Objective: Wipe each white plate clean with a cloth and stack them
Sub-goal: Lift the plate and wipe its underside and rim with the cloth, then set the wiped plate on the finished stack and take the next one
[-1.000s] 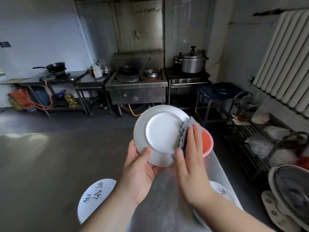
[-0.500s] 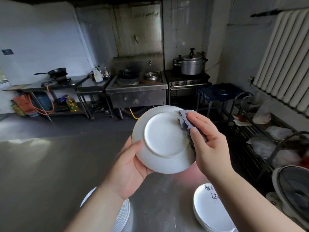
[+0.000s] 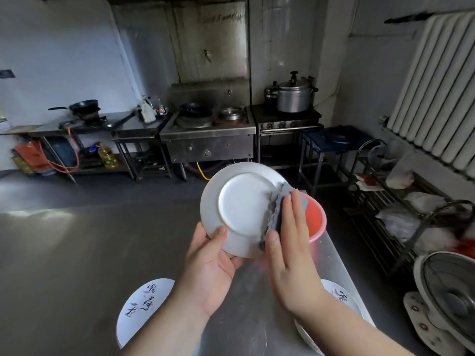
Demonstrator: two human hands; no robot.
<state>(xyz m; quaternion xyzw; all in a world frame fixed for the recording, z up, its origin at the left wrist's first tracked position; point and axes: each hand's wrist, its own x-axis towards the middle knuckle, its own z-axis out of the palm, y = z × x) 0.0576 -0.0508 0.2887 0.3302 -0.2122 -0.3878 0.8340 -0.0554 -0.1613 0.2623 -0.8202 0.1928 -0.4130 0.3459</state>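
Holding the round white ceramic plate (image 3: 241,204) up w/ underside toward me, left hand (image 3: 213,268) gripping its lower-left rim; right hand (image 3: 290,242) fingers flat, pressing folded grey cloth (image 3: 276,209) on its right edge, so next wipe prob goes leftward.

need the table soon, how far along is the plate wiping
Mid-job, as far as I can tell. Done: nothing certain, since which pile is wiped cannot be told. In hand: the left hand holds a white plate underside up while the right hand presses the grey cloth on it. Left: stacking it on the left pile or right pile.
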